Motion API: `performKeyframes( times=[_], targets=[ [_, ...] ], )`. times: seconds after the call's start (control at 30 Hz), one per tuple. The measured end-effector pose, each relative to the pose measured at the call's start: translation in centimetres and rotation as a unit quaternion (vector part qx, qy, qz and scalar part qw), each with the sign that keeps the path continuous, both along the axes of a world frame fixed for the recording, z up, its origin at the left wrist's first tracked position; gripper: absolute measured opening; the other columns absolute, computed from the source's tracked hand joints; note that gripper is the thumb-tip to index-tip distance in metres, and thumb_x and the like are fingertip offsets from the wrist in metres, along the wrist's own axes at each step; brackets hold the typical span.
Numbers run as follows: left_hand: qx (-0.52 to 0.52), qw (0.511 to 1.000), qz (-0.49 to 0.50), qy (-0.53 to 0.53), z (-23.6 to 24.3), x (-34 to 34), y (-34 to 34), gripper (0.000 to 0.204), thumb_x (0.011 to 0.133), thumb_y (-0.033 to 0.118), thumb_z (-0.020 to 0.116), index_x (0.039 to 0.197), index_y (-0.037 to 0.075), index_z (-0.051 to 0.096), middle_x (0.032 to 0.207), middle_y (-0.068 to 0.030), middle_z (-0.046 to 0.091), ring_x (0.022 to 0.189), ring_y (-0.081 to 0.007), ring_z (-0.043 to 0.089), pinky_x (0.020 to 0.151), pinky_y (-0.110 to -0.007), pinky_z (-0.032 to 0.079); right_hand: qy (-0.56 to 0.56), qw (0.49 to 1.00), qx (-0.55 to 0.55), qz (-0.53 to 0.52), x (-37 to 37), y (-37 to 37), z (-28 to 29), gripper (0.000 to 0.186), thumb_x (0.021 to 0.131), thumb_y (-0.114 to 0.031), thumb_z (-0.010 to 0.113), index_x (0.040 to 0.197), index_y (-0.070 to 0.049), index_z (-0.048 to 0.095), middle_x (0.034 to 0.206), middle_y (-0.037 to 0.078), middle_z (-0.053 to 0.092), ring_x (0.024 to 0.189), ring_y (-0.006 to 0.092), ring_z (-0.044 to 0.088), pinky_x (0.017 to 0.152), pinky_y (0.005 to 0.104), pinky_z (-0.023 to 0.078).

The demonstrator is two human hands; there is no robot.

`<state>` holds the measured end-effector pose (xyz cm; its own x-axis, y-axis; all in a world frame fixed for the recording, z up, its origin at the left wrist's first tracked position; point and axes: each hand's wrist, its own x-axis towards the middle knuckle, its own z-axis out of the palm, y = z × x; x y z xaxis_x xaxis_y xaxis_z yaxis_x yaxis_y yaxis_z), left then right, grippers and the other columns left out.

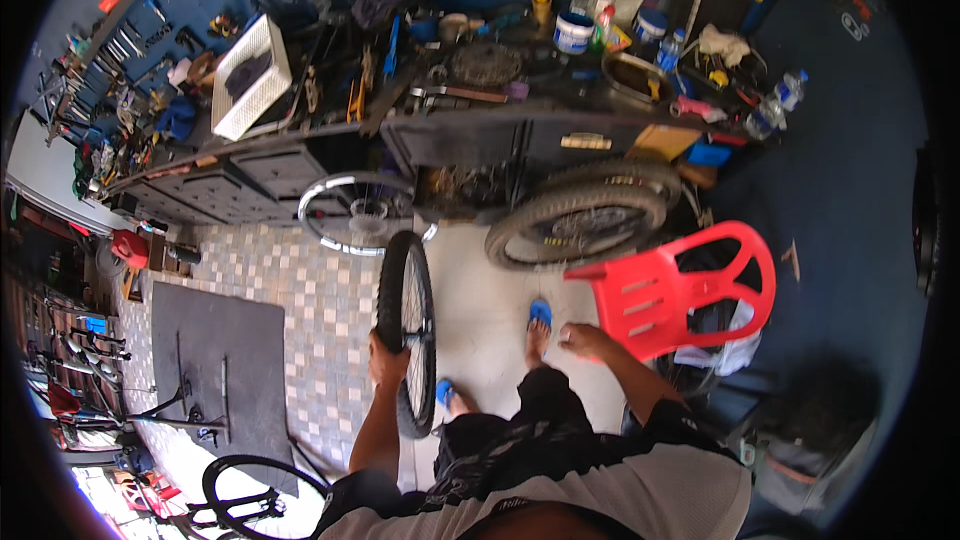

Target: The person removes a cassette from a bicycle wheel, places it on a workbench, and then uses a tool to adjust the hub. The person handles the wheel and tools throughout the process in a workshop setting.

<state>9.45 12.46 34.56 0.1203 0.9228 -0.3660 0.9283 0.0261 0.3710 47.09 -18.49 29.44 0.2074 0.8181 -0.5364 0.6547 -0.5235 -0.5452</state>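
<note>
My left hand [388,360] is closed around the tyre of a bicycle wheel [393,290] at its left side. The wheel stands upright in front of me, seen nearly edge-on, with a black knobbly tyre. My right hand [587,342] hangs to the right with nothing in it, its fingers loosely bent and a little apart. Close to that hand is a red plastic chair [650,305], which it does not appear to hold.
A workbench [455,145] crowded with tools, tubs and bottles runs along the wall. Against it lean a bare rim [310,205] and large tyred wheels [500,240]. A dark mat [240,340] lies on the left floor. Bicycles [235,510] stand at the lower left.
</note>
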Motion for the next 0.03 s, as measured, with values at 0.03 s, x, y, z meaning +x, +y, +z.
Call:
performKeyframes(
  times=[0.03],
  targets=[
    [0.016,1.000,0.001,0.004,0.00,0.87,-0.07,0.091,0.075,0.031,0.082,0.150,0.018,0.032,0.130,-0.0241,0.064,0.115,-0.0490,0.065,0.096,-0.059,0.052,-0.006,0.999,-0.046,0.016,1.76,0.28,0.12,0.049,0.094,-0.044,0.071,0.124,-0.005,0.064,0.102,0.021,0.075,0.097,0.0389,0.073,0.086,0.0471,0.058]
  ],
)
